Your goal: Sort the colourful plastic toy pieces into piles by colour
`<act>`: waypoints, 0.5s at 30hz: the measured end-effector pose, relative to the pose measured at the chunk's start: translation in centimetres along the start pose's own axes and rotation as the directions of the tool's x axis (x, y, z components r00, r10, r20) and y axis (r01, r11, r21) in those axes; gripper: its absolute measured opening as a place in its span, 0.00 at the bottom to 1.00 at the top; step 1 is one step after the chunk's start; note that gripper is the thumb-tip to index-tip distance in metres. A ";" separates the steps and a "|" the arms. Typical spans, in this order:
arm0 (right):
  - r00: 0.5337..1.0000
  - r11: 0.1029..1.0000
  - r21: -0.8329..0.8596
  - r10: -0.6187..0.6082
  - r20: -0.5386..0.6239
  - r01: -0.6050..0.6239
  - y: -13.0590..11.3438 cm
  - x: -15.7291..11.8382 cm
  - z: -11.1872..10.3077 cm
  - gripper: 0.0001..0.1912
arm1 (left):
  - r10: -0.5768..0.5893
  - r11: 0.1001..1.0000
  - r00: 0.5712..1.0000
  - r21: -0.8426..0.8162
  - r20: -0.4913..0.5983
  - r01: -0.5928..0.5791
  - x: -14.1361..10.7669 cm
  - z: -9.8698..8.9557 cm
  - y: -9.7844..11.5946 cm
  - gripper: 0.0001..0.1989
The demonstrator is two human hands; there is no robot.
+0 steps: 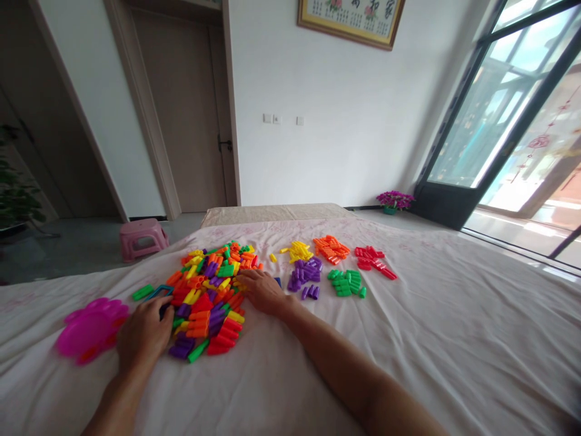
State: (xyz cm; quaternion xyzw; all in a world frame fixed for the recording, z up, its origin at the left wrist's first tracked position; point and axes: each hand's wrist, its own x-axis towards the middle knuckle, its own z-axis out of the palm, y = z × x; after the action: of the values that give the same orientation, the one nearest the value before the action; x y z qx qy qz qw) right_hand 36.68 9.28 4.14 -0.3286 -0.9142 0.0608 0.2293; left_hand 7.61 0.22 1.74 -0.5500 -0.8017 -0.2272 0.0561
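A mixed pile of plastic building pieces (pixel 204 297) in red, orange, yellow, green and purple lies on the cloth between my two hands. My left hand (pixel 147 327) is at the pile's left edge, thumb and fingers curled together. Something dark shows by those fingers, too unclear to name. Blue outline-shaped piece (pixel 160 292) lies just beyond it. My right hand (pixel 261 290) rests against the pile's right side, fingers stretched over the pieces; its fingertips are partly hidden among them.
Sorted groups lie to the right: yellow pieces (pixel 299 251), purple pieces (pixel 305 274), orange pieces (pixel 332 249), green pieces (pixel 345 283) and red pieces (pixel 370 258). A magenta plastic tray (pixel 86 330) is at the left. Beyond the cloth-covered surface (pixel 431 339) stands a pink stool (pixel 143 236).
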 end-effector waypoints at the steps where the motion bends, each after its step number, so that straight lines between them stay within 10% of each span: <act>1: 1.000 1.000 -0.008 0.009 0.004 -0.009 0.1 0.0 0.2 0.20 | -0.002 1.000 1.000 -0.001 0.003 0.002 0.0 0.0 0.0 0.22; 15: 1.000 0.999 -0.038 0.016 0.011 -0.016 -0.4 -0.8 -0.1 0.15 | 0.004 1.000 1.000 0.003 0.002 -0.004 0.0 0.1 0.0 0.22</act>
State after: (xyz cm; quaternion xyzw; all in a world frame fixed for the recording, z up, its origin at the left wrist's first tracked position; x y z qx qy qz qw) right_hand 37.01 8.45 4.04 -0.3398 -0.9138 0.0473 0.2175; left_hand 7.63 0.29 1.70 -0.5518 -0.8009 -0.2255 0.0568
